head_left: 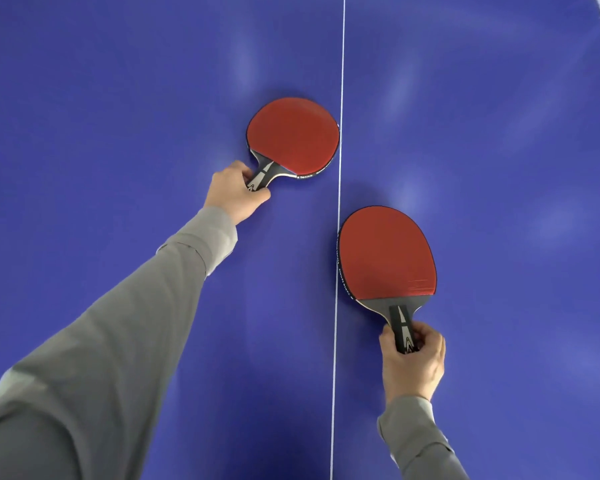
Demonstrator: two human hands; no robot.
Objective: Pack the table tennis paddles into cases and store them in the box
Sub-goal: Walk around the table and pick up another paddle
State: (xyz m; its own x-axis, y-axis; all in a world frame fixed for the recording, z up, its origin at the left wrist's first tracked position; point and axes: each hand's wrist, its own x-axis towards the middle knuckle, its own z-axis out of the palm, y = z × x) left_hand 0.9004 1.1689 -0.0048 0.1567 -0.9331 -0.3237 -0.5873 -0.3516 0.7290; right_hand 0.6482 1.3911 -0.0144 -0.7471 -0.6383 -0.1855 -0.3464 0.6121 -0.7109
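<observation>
Each hand, left hand [238, 192] and right hand [411, 362], clamps a paddle handle: far paddle [293, 136], near paddle [387, 252]; the shallow grips may let one slip.

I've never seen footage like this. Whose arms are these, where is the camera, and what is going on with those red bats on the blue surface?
There is no machine here: these are a person's own arms in grey sleeves, filmed by a camera worn on the head, looking down. The blue table tennis table has a white centre line. Two red-rubbered paddles lie flat on it, red side up. The left hand grips the dark handle of the farther red paddle, left of the line. The right hand grips the handle of the nearer red paddle, right of it. No case or box is visible.
</observation>
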